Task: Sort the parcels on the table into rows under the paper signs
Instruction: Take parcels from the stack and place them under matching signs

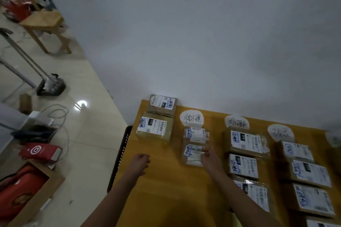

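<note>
On the yellow table (162, 180) parcels lie in rows under round paper signs. Under the first sign (191, 118) are two small taped parcels; my right hand (209, 155) grips the right side of the nearer one (191, 155), below the farther one (196, 135). My left hand (141, 160) hovers over the table's left part with curled fingers, holding nothing. Two brown parcels (155, 129) sit at the far left corner without a visible sign. Under the second sign (237, 122) and third sign (280, 132) are rows of labelled parcels (243, 167).
A white wall stands behind the table. A black perforated panel (120, 156) leans at the table's left edge. On the tiled floor to the left are a cardboard box with red items (24, 191), a red bag (41, 152), cables and a wooden stool (46, 24).
</note>
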